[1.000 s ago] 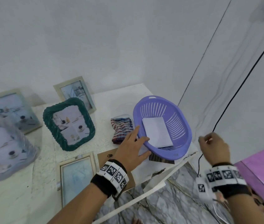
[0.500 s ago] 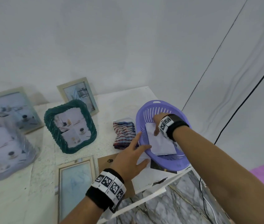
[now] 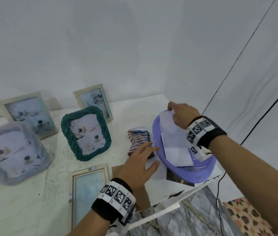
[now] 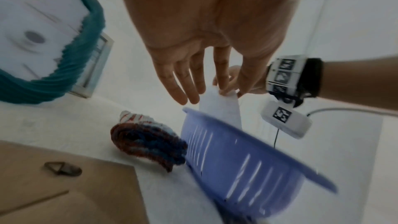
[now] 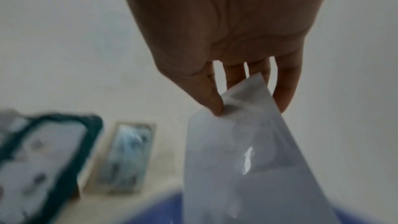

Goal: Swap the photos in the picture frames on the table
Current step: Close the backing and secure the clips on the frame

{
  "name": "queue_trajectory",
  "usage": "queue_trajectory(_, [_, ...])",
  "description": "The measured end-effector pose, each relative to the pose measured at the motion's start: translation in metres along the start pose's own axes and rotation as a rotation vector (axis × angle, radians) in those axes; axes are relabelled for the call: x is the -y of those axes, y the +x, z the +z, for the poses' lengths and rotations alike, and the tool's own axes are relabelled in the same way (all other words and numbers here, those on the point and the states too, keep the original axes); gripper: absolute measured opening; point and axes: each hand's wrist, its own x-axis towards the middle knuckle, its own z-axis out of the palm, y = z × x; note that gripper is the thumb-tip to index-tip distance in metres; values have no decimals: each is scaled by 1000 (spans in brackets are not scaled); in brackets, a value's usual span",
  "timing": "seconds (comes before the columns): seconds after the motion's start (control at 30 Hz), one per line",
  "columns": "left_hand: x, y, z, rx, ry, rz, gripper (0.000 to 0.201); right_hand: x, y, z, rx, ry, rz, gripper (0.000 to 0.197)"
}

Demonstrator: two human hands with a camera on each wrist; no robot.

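My right hand point(image 3: 177, 111) pinches the far edge of a white photo point(image 3: 172, 138) and tilts it up out of the purple basket point(image 3: 199, 174); thumb and fingers grip its corner in the right wrist view point(image 5: 228, 103). My left hand point(image 3: 141, 159) lies with straight fingers beside the basket's near rim, holding nothing. An open wooden frame point(image 3: 89, 189) lies flat in front of me, its brown backing board point(image 4: 64, 185) next to it. A teal woven frame point(image 3: 85, 133) stands behind. Another photo point(image 3: 177, 179) lies partly under the basket.
Two pale wooden frames point(image 3: 27, 113) point(image 3: 94, 101) lean on the wall, and a clear frame point(image 3: 10, 154) stands at the left. A folded striped cloth point(image 3: 139, 140) lies left of the basket. The table edge point(image 3: 160, 217) drops off at the right, and a black cable point(image 3: 218, 198) hangs beside it.
My right hand came from beyond the table edge into the basket, took hold of the white photo and lifted its far end. My left hand stayed by the basket.
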Motion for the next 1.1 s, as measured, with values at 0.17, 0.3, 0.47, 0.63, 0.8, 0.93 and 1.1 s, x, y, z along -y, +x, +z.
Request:
queue_trajectory(0.17, [-16, -21, -44, -299, -220, -49, 35, 37, -50, -56, -456, 171, -230, 24])
queue_trajectory(0.3, [-23, -52, -83, -388, -344, -112, 35, 93, -92, -63, -352, 484, -400, 22])
queue_trajectory(0.47, [-7, -113, -119, -409, -483, -252, 26, 137, -115, -22, -150, 792, -402, 19])
queue_trajectory(0.63, [19, -162, -123, -356, -359, -354, 20, 170, -128, 44, -85, 981, -260, 32])
queue_trajectory(0.8, [62, -182, -108, -475, -361, -481, 13, 189, -142, 101, 174, 1136, -38, 29])
queue_trajectory(0.93, [84, -184, -100, -462, -282, -515, 15, 195, -147, 126, 121, 862, -82, 25])
queue_trajectory(1.1, [93, -186, -96, -420, -76, -516, 12, 203, -155, 128, -1, 515, -66, 16])
